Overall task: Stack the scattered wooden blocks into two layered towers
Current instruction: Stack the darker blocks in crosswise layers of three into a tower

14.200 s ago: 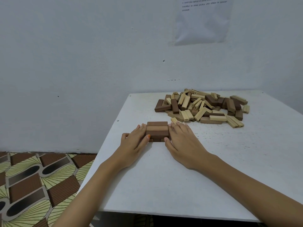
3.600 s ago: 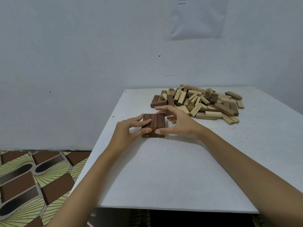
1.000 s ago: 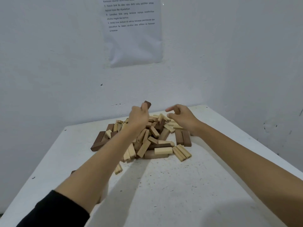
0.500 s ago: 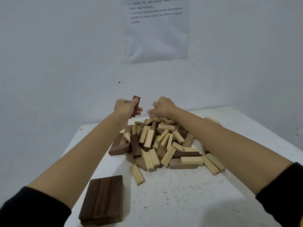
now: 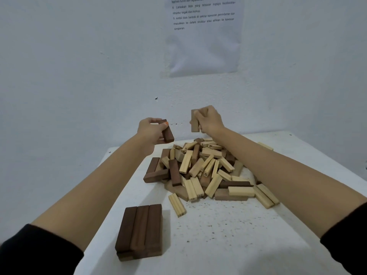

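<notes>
gripping a dark block [image 5: 168, 133], left hand [image 5: 149, 130]; right hand [image 5: 209, 120] grips a tan block [image 5: 194, 122].

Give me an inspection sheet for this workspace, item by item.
Surface: white speckled table, dark specks scattered on it.
Job's things: low stack of dark brown wooden blocks at near left, three across on top; loose pile of pale and brown wooden blocks behind it.
Clutter: nothing seen.
Hands: left hand grips a dark brown wooden block above the pile; right hand grips a mid-brown wooden block beside it.
Cables: nothing seen.
Surroundings: white wall with a printed paper sheet.
</notes>
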A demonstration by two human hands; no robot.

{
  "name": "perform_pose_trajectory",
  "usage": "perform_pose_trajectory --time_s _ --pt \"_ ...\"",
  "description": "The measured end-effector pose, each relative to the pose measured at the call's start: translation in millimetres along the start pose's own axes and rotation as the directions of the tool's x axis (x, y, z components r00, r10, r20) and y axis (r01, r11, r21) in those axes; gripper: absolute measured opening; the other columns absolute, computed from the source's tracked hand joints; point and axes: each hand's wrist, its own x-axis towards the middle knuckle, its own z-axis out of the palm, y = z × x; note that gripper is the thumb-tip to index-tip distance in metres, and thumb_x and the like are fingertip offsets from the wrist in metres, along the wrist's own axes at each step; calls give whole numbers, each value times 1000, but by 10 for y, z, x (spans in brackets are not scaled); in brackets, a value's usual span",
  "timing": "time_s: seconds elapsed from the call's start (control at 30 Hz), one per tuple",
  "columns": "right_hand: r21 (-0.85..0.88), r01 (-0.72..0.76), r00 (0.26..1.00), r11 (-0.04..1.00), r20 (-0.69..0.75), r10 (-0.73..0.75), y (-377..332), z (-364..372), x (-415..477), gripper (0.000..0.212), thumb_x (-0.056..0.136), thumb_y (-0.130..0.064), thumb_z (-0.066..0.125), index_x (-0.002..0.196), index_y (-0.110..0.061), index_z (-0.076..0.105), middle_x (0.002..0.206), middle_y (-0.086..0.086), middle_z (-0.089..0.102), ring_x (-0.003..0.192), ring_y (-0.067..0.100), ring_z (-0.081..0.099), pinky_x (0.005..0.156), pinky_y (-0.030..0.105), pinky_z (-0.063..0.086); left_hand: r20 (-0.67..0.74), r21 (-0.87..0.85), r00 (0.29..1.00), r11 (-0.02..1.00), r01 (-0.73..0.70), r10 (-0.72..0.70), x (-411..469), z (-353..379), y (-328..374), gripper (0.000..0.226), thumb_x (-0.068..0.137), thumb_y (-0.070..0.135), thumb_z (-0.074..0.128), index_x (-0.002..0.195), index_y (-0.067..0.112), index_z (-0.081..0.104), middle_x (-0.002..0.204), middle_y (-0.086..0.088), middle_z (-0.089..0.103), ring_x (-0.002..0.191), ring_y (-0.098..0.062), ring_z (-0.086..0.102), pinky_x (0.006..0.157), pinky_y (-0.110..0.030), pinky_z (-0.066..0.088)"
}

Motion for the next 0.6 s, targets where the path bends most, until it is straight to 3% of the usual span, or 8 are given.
perform_pose_trajectory --time_s 0.1,0.17,0.23,0.37,0.43,0.53,0.6 --pt "88 -3 996 996 87 -4 -168 -108 -183 20 103 -17 41 88 -6 49 106 34 65 46 -5 58 43 19 32 30 6 999 1000 -30 29 -182 -28 99 30 92 5 59 121 0 52 108 -19 59 73 -23 63 48 -27 57" --pt "89 -12 990 996 143 -1 -296 -179 -366 34 104 -19 40 103 12 55 101 24 70 52 -2 62 45 19 36 53 -8 998 999 -42 42 -329 -24 157 28 92 5 59 119 0 54 107 -18 60 71 -21 63 48 -25 57" --pt "103 -38 982 994 189 18 -404 -252 -593 39 104 -21 39 121 13 49 96 17 72 62 6 65 50 21 42 82 -18 995 999 -49 51 -495 -4 194 26 93 6 58 119 1 55 105 -17 60 71 -19 63 48 -23 56" --pt "206 -129 964 970 256 73 -478 -360 -1011 28 105 -22 40 114 -1 55 91 12 70 60 8 65 48 19 48 165 14 986 999 -40 37 -797 62 179 22 95 6 54 117 3 56 94 -13 62 70 -16 63 49 -21 56" --pt "200 -161 963 966 246 110 -451 -399 -1172 22 104 -23 44 103 -5 56 94 7 69 70 12 63 50 18 48 195 45 981 999 -25 16 -928 113 134 25 95 6 53 121 3 56 96 -12 64 71 -14 63 51 -20 55" --pt "187 -206 958 960 240 159 -390 -471 -1381 30 101 -22 50 107 7 57 109 7 65 75 19 59 46 18 47 222 63 975 998 -23 9 -1126 183 42 27 96 8 54 122 5 55 93 -8 63 70 -13 61 49 -17 53" --pt "183 -229 948 956 263 177 -351 -538 -1531 29 100 -23 52 111 4 58 98 4 64 67 17 57 43 16 44 251 50 968 999 -17 4 -1254 212 -44 25 95 8 54 120 8 54 88 -6 63 67 -11 63 50 -17 53"
